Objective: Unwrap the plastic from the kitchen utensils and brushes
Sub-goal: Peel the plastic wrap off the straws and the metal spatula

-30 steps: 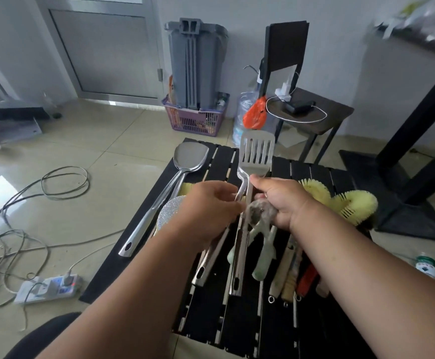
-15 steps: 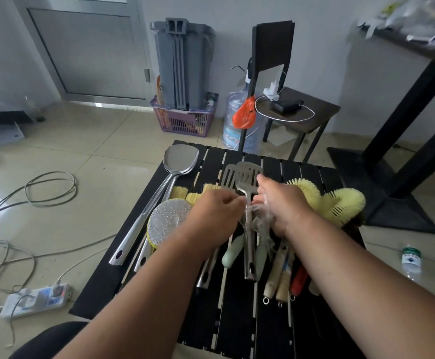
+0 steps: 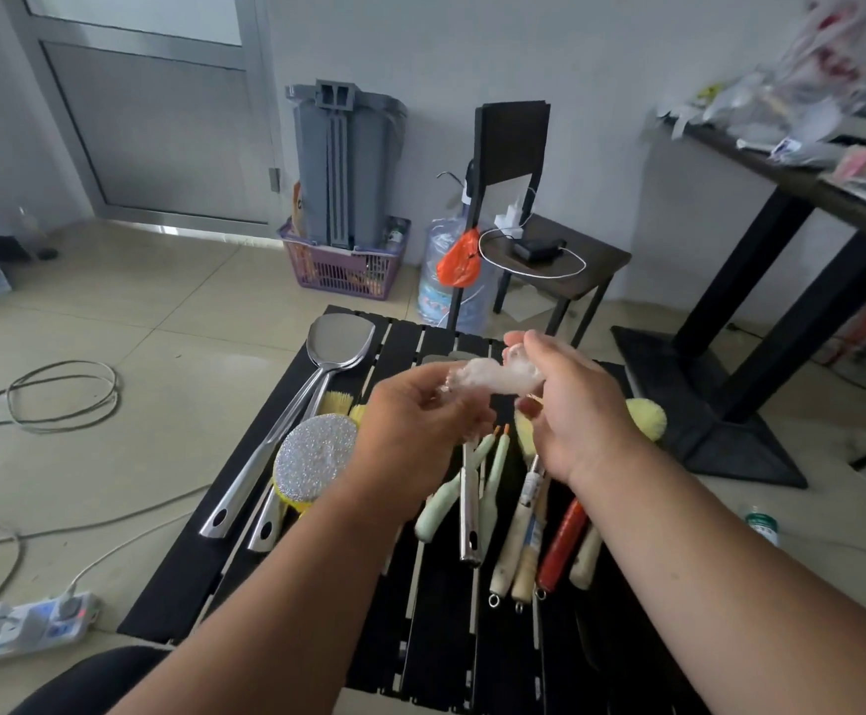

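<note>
**Balling up the freed wrap above the table**

We hold a crumpled wad of clear plastic (image 3: 492, 376) between both hands, raised over the black slatted table (image 3: 204, 575). Our left hand (image 3: 415, 430) pinches one end with curled fingers; our right hand (image 3: 570, 405) curls round the other end. The wad touches no utensil.

To do this step well, we judge it best to compress the film tightly in one hand, so that no loose tail drags across the tools below, then carry it off to one side.

Beneath our hands lie the steel spatula (image 3: 340, 338), a glittery scrubber (image 3: 315, 459), a steel handle (image 3: 469, 503), pale green handles (image 3: 433, 510) and wooden brush handles (image 3: 518, 539), close together. A yellow brush head (image 3: 644, 418) sits near the table's right edge. The tiled floor (image 3: 162, 379) to the left offers open room, though cables (image 3: 59, 399) and a power strip (image 3: 23, 627) lie there.
</note>
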